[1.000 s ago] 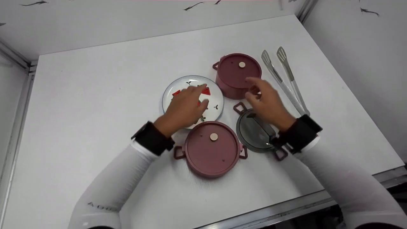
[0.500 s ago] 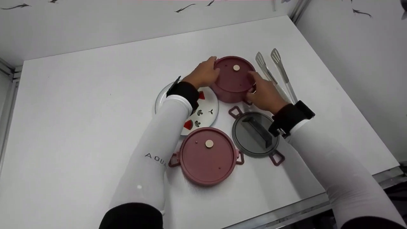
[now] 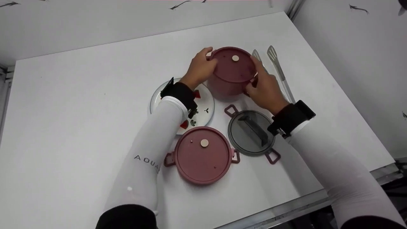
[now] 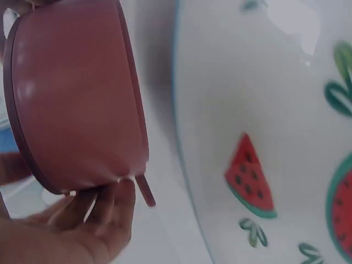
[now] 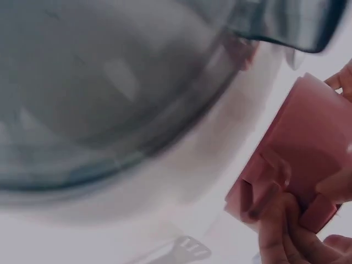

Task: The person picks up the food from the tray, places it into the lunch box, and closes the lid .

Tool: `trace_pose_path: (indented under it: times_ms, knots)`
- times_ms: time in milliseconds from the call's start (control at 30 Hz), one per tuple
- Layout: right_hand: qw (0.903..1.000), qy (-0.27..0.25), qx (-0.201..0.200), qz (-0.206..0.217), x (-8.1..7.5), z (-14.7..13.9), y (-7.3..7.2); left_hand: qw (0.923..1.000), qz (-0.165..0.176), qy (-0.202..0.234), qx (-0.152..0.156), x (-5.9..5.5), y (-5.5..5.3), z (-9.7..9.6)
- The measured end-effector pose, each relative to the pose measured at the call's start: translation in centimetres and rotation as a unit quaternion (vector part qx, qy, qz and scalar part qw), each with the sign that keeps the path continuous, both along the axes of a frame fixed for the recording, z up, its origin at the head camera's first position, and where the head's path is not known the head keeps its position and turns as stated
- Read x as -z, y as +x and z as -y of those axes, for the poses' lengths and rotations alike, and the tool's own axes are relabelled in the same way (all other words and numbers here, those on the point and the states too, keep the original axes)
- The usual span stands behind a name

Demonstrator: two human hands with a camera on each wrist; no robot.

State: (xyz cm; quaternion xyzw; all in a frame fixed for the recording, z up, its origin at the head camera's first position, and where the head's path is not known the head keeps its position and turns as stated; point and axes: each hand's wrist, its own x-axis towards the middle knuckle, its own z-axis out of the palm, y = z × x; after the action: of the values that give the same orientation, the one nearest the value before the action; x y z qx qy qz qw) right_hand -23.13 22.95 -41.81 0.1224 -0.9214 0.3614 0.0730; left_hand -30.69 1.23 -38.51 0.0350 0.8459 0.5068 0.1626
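A maroon pot (image 3: 233, 70), its flat lid topped by a pale knob, is held between both hands at the back of the table. My left hand (image 3: 201, 67) grips its left side, thumb over the rim; fingers curl beneath the side handle in the left wrist view, where a strip of table shows between pot (image 4: 82, 99) and plate. On the opposite side, my right hand (image 3: 267, 90) holds the other handle, thumb along the rim. The right wrist view shows those fingers (image 5: 300, 234) wrapped at the handle. The pot's underside is hidden in the head view.
A watermelon-patterned plate (image 3: 203, 109) lies partly under my left forearm. Nearer stand a second maroon pot (image 3: 203, 162) and a round pan with a dark grey lid (image 3: 240, 140) and maroon handles. Slotted tongs or turners (image 3: 277, 65) lie at right.
Both hands moved from over the plate and pan to the far maroon pot and took hold of its sides. The pot has since shifted upward in the head view, apparently lifted.
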Motion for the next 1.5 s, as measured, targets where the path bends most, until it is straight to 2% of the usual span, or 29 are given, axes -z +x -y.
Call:
trace_pose_path:
  times_ms: [100, 200, 333, 433, 500, 600, 667, 733, 867, 1067, 1167, 1267, 1367, 1500]
  knots:
    - [0.9993, -0.007, -0.005, -0.035, -0.8, 0.1, 0.3, 0.9974, -0.014, 0.053, -0.046, -0.9, 0.7, 0.3]
    - [0.9975, -0.017, -0.01, -0.068, -1.5, 0.2, 1.0, 0.9895, -0.036, 0.115, -0.08, -1.5, 1.9, 0.9]
    - [0.9953, -0.025, -0.016, -0.092, -2.4, 0.5, 2.6, 0.9738, -0.055, 0.196, -0.102, -2.4, 4.1, 2.2]
    - [0.9939, -0.033, -0.028, -0.102, -3.4, 0.8, 4.0, 0.9671, -0.081, 0.217, -0.105, -3.1, 6.3, 3.4]
    - [0.9925, -0.038, -0.038, -0.109, -4.0, 1.0, 5.0, 0.9654, -0.114, 0.213, -0.097, -3.5, 7.8, 4.1]
    - [0.9906, -0.046, -0.057, -0.115, -4.6, 1.0, 6.7, 0.9639, -0.168, 0.195, -0.067, -3.7, 10.4, 5.0]
    - [0.99, -0.048, -0.072, -0.111, -4.8, 1.0, 7.9, 0.9634, -0.188, 0.185, -0.048, -3.7, 12.2, 5.6]
    - [0.9899, -0.047, -0.086, -0.102, -4.8, 1.0, 9.0, 0.9661, -0.188, 0.174, -0.032, -3.8, 14.0, 6.3]
    - [0.9892, -0.031, -0.112, -0.089, -4.7, 1.1, 10.9, 0.9758, -0.156, 0.152, -0.018, -4.0, 17.3, 7.6]
    - [0.9823, -0.01, -0.167, -0.083, -4.2, 1.3, 12.5, 0.9849, -0.135, 0.109, -0.004, -3.5, 21.4, 9.1]
    - [0.9782, -0.013, -0.189, -0.085, -3.8, 1.4, 13.1, 0.9878, -0.123, 0.096, 0.0, -3.1, 22.7, 9.6]
    - [0.9765, -0.012, -0.201, -0.078, -3.6, 1.4, 13.6, 0.9902, -0.11, 0.085, 0.004, -2.7, 23.4, 9.8]
    - [0.9769, 0.004, -0.202, -0.07, -3.5, 1.4, 14.0, 0.9924, -0.101, 0.069, 0.01, -2.2, 23.8, 10.0]
    - [0.9769, 0.024, -0.201, -0.069, -3.5, 1.3, 14.1, 0.9924, -0.112, 0.051, 0.012, -1.5, 23.8, 10.2]
